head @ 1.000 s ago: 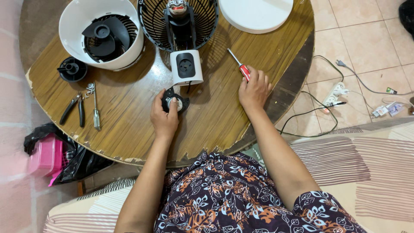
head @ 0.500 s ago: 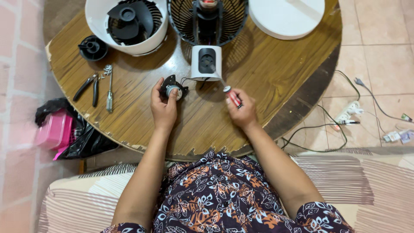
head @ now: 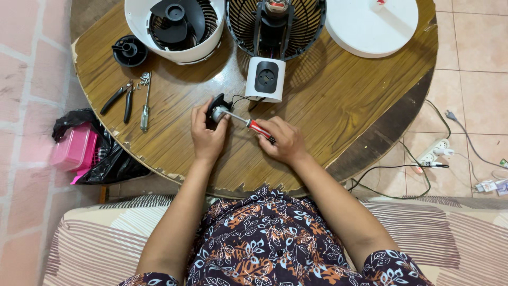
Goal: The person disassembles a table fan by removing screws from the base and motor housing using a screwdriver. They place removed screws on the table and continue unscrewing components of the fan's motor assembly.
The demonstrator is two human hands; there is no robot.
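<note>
1 head-worn view, looking almost straight down from above the seated person's lap onto the round wooden table [head: 328,116]. Moderately near: both forearms, the table's near half and tiled floor [head: 465,79] at right fill the frame. No 2nd view shares the scene.

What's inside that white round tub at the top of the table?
Inside the white round tub lies a black fan blade with a round hub, over a slotted grille. What lies beneath the blade is covered, and the tub's far edge is cut off by the frame.
</note>
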